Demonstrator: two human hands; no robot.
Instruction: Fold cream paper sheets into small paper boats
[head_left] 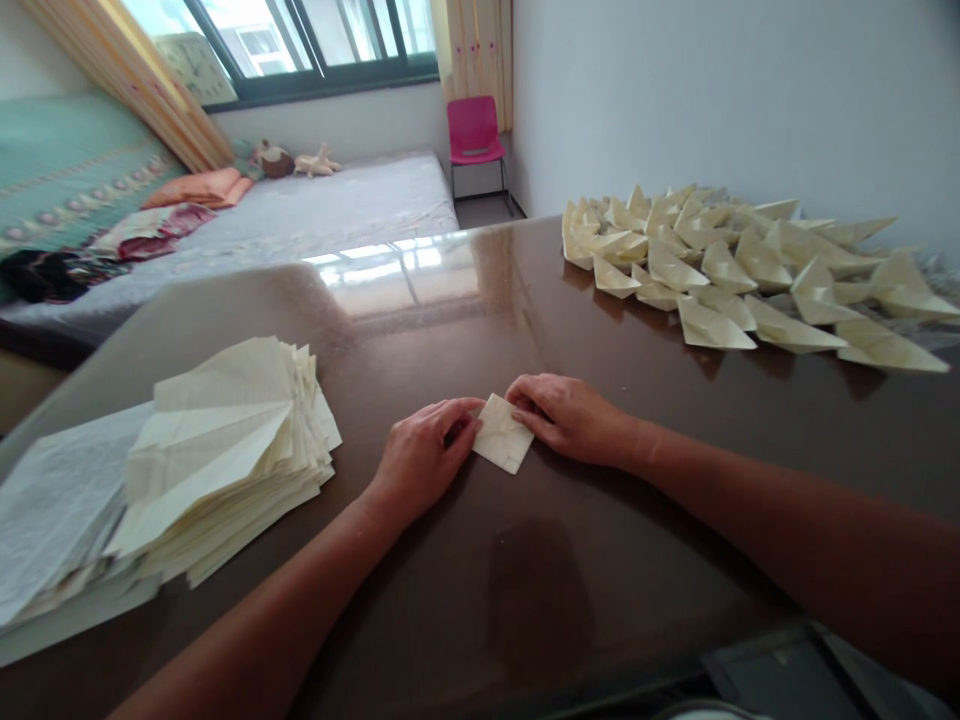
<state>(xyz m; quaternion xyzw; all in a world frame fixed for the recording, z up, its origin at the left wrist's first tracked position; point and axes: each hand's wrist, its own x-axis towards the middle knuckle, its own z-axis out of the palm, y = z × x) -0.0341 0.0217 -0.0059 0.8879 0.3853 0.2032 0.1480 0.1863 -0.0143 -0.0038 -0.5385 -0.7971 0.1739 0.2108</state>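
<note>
Between my two hands is a small folded paper (504, 436), cream-coloured and diamond-shaped, just over the brown table. My left hand (426, 448) pinches its left corner between thumb and fingers. On the opposite side, the thumb and curled fingers of my right hand (570, 415) grip the upper right edge. Creases cross the paper's face, and the fingertips hide its side corners. At the left lies a stack of cream paper sheets (217, 440), the top one creased. Many folded paper boats (720, 265) stand crowded together at the far right.
Greyish-white sheets (67, 500) lie beside the cream stack at the table's left edge. The glossy table (420, 340) reflects the window. Beyond it are a bed (375, 195) and a pink chair (475, 130); a white wall (735, 100) rises behind the boats.
</note>
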